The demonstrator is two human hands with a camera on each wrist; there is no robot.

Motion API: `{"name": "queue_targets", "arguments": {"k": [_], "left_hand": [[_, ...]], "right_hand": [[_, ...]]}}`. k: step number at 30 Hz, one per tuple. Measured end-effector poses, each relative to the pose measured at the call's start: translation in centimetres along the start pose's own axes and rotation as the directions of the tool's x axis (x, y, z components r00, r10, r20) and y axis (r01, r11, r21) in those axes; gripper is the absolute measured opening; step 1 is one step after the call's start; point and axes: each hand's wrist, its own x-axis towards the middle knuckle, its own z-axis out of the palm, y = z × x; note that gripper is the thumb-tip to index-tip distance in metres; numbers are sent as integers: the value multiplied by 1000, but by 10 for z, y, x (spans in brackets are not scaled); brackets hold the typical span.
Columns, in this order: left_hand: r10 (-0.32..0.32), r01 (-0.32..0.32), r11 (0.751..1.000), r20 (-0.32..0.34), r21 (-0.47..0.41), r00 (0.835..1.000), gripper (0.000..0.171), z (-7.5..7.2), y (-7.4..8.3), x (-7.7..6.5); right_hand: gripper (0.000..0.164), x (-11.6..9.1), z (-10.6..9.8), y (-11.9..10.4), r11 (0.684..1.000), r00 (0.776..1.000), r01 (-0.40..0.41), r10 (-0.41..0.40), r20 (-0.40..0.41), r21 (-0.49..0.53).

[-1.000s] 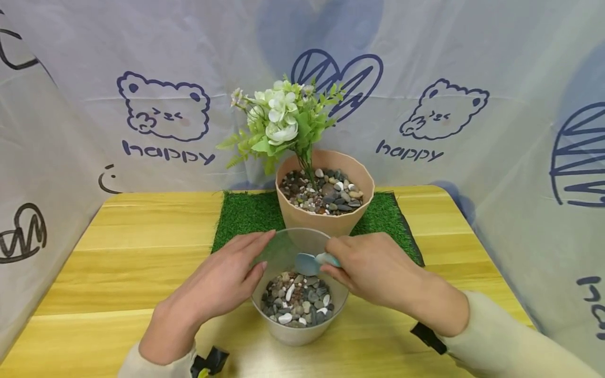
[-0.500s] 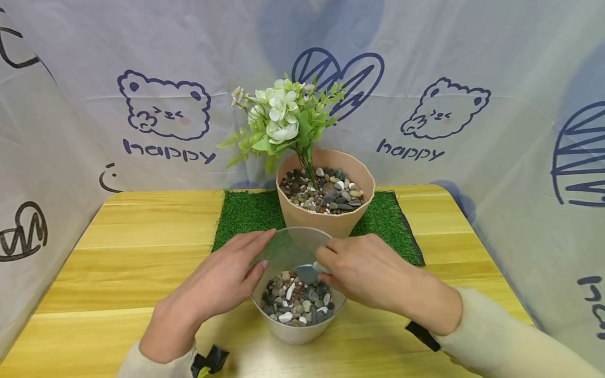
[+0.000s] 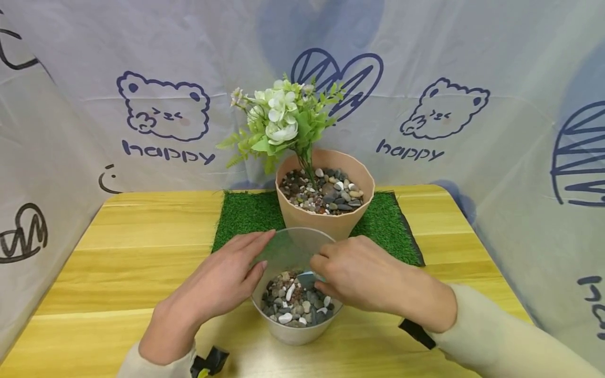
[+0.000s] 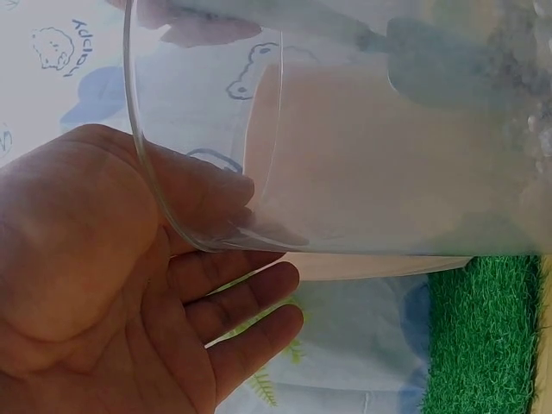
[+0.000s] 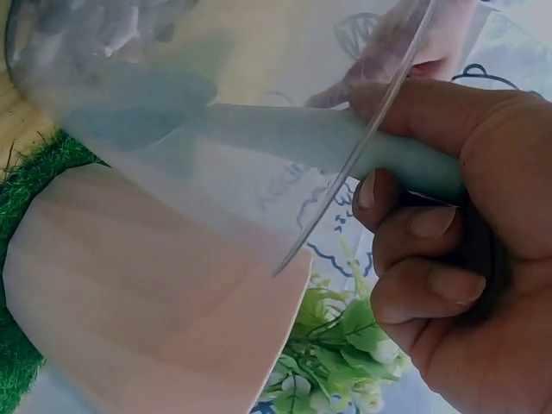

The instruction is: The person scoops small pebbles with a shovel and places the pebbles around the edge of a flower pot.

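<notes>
A clear plastic bucket (image 3: 293, 336) stands on the table with a layer of pebbles (image 3: 298, 307) at its bottom. My left hand (image 3: 227, 273) holds its left side at the rim; in the left wrist view the thumb shows through the clear wall and several fingers (image 4: 259, 336) extend outside it. My right hand (image 3: 364, 273) reaches in over the right rim, its fingers curled round the handle of a small blue-green trowel (image 5: 285, 134). The trowel's blade (image 3: 307, 279) points down at the pebbles, its tip among them; the handle is mostly hidden by the hand in the head view.
Just behind the bucket, a peach flowerpot (image 3: 316, 223) holds pebbles and white artificial flowers (image 3: 281, 118). It stands on a green turf mat (image 3: 250, 210). The wooden table (image 3: 118, 273) has a printed cloth (image 3: 302, 31) hung around its back and sides.
My right hand has moved down and left, lowering the trowel from above the pebbles into them. The left hand and the bucket have stayed in place.
</notes>
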Motion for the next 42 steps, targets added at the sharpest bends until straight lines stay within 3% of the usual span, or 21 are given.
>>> {"name": "queue_targets", "arguments": {"k": [8, 17, 31, 42], "left_hand": [[-2, 2, 1000, -12, 0, 1000, 59, 0, 1, -1], [0, 0, 1000, -16, 1, 1000, 59, 1, 0, -1], [-15, 15, 1000, -10, 1, 1000, 59, 2, 1, -1], [-7, 7, 1000, -13, 2, 1000, 59, 2, 2, -1]], "right_hand": [[34, 6, -3, 8, 976, 987, -134, 116, 113, 170], [43, 9, -3, 18, 938, 974, -192, 146, 172, 288], [14, 3, 2, 30, 826, 949, -310, 241, 201, 470], [10, -3, 7, 31, 763, 937, -348, 261, 232, 544]]}}
